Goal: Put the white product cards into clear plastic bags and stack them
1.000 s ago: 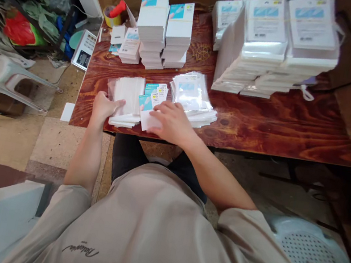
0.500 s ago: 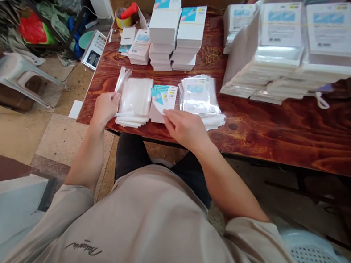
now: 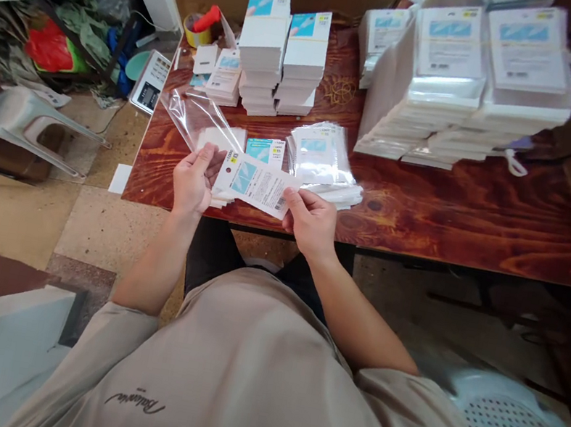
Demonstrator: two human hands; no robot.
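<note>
Since a moment ago, both your hands have lifted off the piles: the card that lay under your right fingers is now raised, and a clear bag has come up with your left. The wooden worktop (image 3: 457, 207) carries, at its far right, tall bundles of bagged cards (image 3: 468, 84), then two banded white card stacks (image 3: 284, 51) at the far middle. Just ahead of you lies a loose heap of filled bags (image 3: 322, 157), and beside it a low pile of printed cards (image 3: 266, 150). Your left hand (image 3: 193, 179) pinches the clear bag (image 3: 195, 117), which stands open and slants away to the left. Your right hand (image 3: 311, 222) grips the printed card (image 3: 258, 183) by its right end, the card's left end meeting your left fingers above the near edge.
</note>
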